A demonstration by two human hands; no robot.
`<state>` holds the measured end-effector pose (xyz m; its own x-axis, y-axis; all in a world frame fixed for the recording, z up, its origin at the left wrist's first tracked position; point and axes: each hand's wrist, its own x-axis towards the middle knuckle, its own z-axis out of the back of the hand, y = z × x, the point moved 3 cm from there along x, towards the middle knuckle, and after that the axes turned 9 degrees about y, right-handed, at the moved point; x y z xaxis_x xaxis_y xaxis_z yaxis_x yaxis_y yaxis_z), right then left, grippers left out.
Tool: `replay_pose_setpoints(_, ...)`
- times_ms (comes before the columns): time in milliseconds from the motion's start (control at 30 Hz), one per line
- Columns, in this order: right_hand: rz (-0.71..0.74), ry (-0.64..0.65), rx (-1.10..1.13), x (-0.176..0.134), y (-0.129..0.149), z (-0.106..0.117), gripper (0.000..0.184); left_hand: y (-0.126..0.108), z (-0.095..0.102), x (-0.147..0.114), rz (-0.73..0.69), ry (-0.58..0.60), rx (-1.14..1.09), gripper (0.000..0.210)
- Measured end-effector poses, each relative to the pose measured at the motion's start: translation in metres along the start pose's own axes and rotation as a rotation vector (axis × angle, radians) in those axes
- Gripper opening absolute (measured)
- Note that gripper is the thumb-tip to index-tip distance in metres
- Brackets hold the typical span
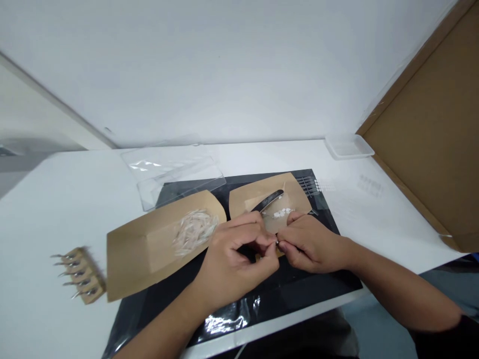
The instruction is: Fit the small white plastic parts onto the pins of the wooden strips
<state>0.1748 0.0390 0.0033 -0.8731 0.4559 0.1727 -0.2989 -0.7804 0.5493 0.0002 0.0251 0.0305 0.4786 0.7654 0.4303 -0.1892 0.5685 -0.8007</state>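
Note:
My left hand [237, 257] and my right hand [314, 242] meet over the front edge of the right-hand cardboard tray [243, 197]. Thumb and fingers of each hand are pinched together, and the fingertips almost touch. A tiny pale piece shows between them, too small to name. Inside that tray lie several small white pieces [282, 213] and a dark, slightly curved flat strip [267, 200], partly behind my left hand. To the left, a longer cardboard tray [130, 262] holds a heap of thin clear slivers [196, 229].
Both trays rest on a black mat [299, 286]. Far left is a small wooden block [80, 274] with several metal tips. Behind stand a clear plastic cover [175, 174] and a shallow clear container [350, 147]. Small dark sticks [309, 185] lie right; a cardboard panel [430, 124] rises there.

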Motion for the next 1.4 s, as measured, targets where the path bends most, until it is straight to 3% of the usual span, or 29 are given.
replay_pose_setpoints(700, 0.002, 0.014, 0.213, -0.002, -0.004, 0.009, 0.034, 0.016, 0.002, -0.004, 0.161, 0.046, -0.449, 0.014)
replay_pose_setpoints(1133, -0.004, -0.083, -0.159, -0.009, -0.01, 0.014, 0.024, 0.023, 0.003, -0.002, 0.174, 0.095, -0.306, 0.007)
replay_pose_setpoints(1400, -0.032, -0.01, -0.245, -0.009, -0.015, 0.012, 0.024, 0.026, 0.003, -0.001, 0.196, 0.17, -0.282, 0.006)
